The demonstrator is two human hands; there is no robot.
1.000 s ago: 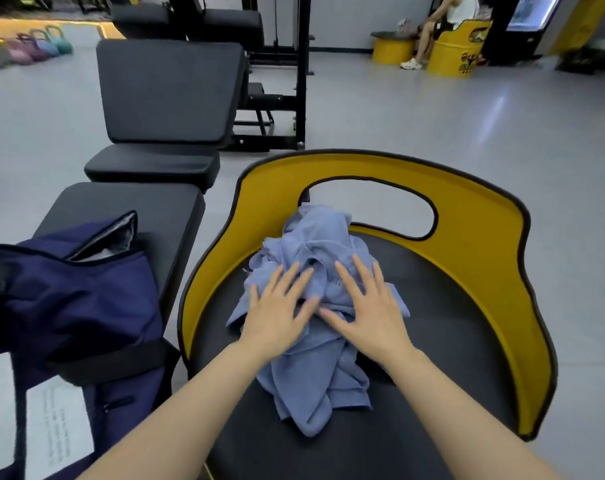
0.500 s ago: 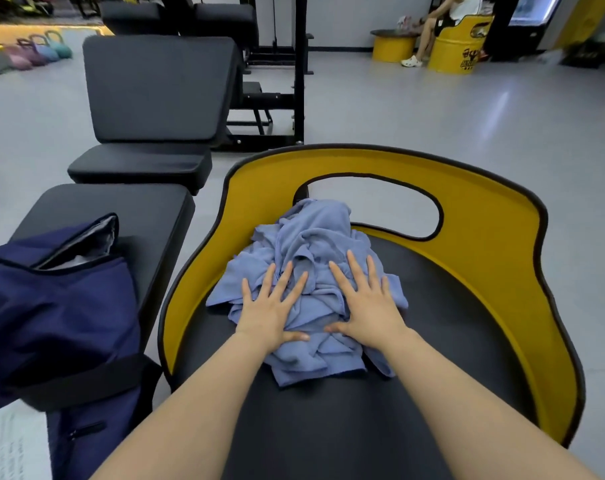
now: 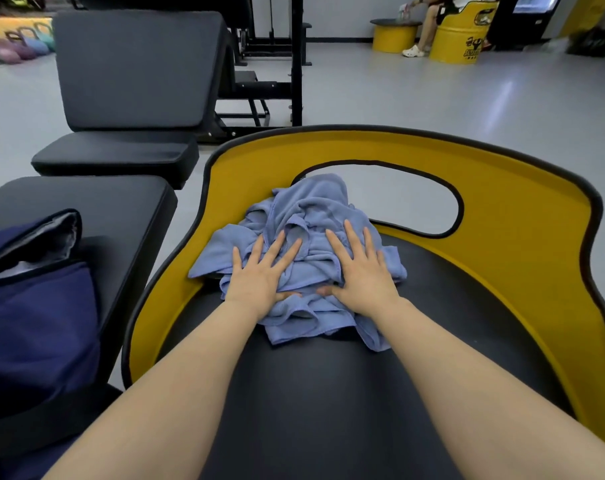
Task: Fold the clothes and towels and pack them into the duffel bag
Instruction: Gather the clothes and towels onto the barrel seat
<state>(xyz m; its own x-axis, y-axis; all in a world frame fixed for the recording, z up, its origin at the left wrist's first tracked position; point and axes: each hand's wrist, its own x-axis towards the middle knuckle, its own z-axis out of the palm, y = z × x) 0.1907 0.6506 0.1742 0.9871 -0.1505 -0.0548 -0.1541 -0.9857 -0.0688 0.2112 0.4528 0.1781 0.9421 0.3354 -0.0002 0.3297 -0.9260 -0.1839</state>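
Both hands lie flat with straight, spread fingers on the crumpled blue towel, the left hand on its near-left part and the right hand just beside it, thumbs almost meeting. Neither hand grips the cloth; they press it.

Compared with a second ago, the long tail of fabric that hung toward the person is drawn in and shorter, and the heap sits lower and wider across the black seat pad of the yellow chair, its far edge resting against the yellow back. The hands have stayed on top while the bundle spread.

This looks like flattening, not folding: the towel is still wrinkled, with no clean edge laid out. The navy duffel bag stands open on the black bench to the left, well apart from the towel, so packing seems some way off.
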